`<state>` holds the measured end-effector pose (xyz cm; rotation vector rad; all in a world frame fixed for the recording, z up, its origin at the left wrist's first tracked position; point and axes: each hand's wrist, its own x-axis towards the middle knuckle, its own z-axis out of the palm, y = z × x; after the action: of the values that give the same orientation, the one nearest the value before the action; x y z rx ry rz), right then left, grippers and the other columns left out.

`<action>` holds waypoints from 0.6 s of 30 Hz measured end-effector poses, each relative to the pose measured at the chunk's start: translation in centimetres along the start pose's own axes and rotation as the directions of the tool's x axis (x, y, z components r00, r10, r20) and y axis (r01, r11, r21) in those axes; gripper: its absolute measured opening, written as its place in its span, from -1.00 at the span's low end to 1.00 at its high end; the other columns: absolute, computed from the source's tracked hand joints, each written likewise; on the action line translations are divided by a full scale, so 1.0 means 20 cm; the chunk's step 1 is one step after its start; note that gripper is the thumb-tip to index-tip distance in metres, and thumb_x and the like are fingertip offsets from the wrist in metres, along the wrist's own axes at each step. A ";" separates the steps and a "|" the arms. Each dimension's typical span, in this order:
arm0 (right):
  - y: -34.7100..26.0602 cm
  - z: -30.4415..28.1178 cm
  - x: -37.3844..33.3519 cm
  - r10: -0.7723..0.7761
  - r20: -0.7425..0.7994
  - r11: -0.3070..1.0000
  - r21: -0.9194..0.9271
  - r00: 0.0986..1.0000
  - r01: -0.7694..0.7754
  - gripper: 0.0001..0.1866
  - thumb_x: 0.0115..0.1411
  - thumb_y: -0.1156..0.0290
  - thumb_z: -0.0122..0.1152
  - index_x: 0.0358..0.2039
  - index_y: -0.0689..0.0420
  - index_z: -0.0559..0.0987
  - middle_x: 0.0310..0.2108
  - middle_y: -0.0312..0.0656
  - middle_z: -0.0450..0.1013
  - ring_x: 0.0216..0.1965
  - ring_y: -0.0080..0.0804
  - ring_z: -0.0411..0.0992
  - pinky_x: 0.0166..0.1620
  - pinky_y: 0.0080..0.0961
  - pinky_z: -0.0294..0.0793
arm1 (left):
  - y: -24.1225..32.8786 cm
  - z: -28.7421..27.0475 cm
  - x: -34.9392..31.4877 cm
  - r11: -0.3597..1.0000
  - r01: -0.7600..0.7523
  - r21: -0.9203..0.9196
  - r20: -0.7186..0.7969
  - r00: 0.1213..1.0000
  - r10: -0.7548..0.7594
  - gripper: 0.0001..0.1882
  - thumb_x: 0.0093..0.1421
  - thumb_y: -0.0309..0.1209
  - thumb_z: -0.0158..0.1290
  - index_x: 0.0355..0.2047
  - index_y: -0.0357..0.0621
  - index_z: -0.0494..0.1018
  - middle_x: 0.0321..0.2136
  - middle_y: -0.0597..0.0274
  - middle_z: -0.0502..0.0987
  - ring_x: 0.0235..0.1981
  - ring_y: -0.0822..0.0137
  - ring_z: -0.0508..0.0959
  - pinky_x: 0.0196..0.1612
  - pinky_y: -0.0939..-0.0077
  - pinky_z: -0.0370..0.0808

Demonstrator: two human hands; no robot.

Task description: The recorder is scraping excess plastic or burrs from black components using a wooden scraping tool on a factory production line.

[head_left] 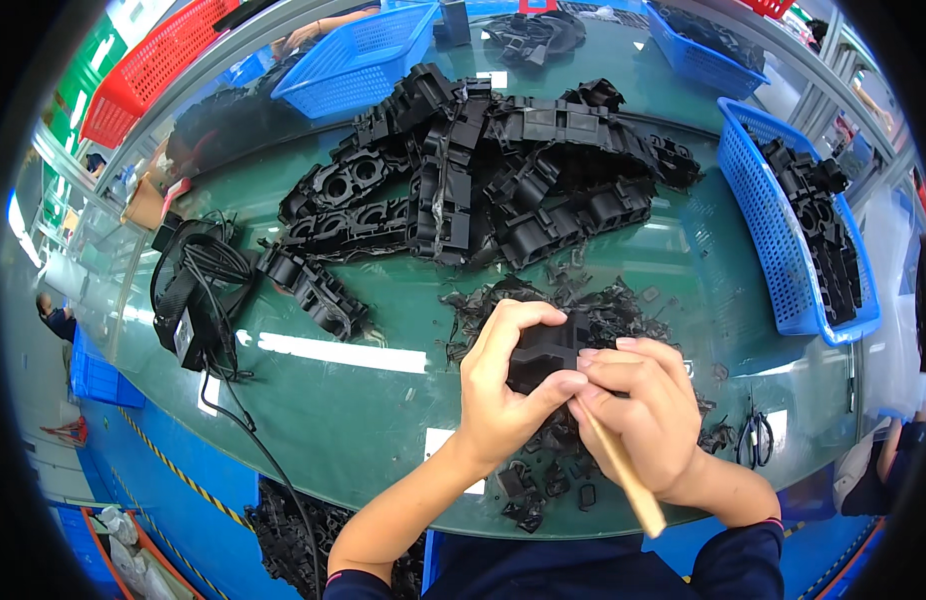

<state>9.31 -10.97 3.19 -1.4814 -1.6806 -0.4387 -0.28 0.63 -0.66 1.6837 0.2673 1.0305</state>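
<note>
Near the front edge of the green-topped table, my left hand (493,390) is closed around a black moulded plastic part (545,352), its thumb pressing the near side. Against that same part, my right hand (645,405) grips a tool with a pale wooden handle (631,478). The handle slants down toward me; the tool's working end is hidden by my fingers and the part. Black plastic scraps (623,305) lie spread under and around both hands, with small trimmed bits (523,500) nearer the edge.
A heap of black moulded parts (448,185) fills the table's far middle. To the right, a blue basket (766,260) holds similar parts. On the left sits a coiled black cable with a boxy device (195,335). Small cutters (755,438) lie right of my right hand.
</note>
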 end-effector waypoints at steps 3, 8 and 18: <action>0.01 -0.04 0.03 0.158 0.016 0.962 0.222 0.987 -0.158 -0.82 -0.11 0.60 0.29 -0.45 0.22 0.49 -0.39 -0.11 0.50 -0.34 -0.28 0.50 -0.13 -0.26 0.44 | -0.01 -0.01 0.01 0.999 0.032 -0.031 0.039 0.999 -0.031 -0.54 0.05 -0.12 0.14 -0.24 -0.29 0.38 -0.34 0.19 0.42 -0.36 0.38 0.40 -0.26 0.56 0.35; 0.04 -0.11 0.08 0.223 0.171 0.882 0.384 0.960 -0.274 -0.80 -0.11 0.56 0.34 -0.45 0.18 0.50 -0.36 -0.16 0.53 -0.33 -0.32 0.51 -0.06 -0.24 0.39 | 0.01 -0.01 0.01 0.971 0.137 -0.196 0.076 0.989 -0.124 -0.54 0.08 -0.10 0.11 -0.25 -0.29 0.38 -0.33 0.23 0.43 -0.36 0.45 0.40 -0.25 0.59 0.34; 0.06 -0.09 0.08 0.083 0.136 0.937 0.326 0.987 -0.124 -0.77 -0.11 0.61 0.33 -0.41 0.19 0.48 -0.36 -0.12 0.52 -0.30 -0.28 0.51 -0.06 -0.22 0.42 | -0.01 -0.02 0.01 0.955 0.178 -0.238 0.100 0.982 -0.158 -0.51 0.12 -0.05 0.05 -0.24 -0.31 0.38 -0.29 0.21 0.42 -0.26 0.42 0.41 -0.12 0.54 0.32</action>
<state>11.24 -11.00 5.18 -1.3551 -1.6638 -0.0022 -0.39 1.15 -0.59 1.4474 0.2167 0.8310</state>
